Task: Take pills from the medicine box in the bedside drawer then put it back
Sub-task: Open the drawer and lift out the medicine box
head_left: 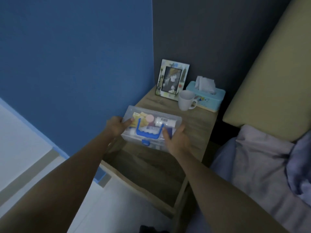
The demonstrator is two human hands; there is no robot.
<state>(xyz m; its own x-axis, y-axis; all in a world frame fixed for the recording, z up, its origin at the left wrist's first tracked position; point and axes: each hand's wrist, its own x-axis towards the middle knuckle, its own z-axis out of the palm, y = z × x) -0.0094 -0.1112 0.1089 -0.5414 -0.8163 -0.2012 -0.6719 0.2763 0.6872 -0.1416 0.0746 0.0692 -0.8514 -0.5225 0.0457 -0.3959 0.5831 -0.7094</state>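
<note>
A clear plastic medicine box [170,117] with a blue handle and blue latch rests at the front edge of the wooden bedside table [198,125], lid closed. Bottles, sachets and a pink cap show through its lid. My left hand [117,126] grips its left end, thumb on the lid. My right hand [176,138] holds its right front corner, fingers spread along the side. Below the box, the bedside drawer [148,167] stands pulled out, its dark inside showing nothing in it.
At the back of the table stand a picture frame [171,79], a white mug [186,100] and a light blue tissue box [208,96]. A blue wall is on the left. The bed [262,165] with headboard and grey bedding lies on the right.
</note>
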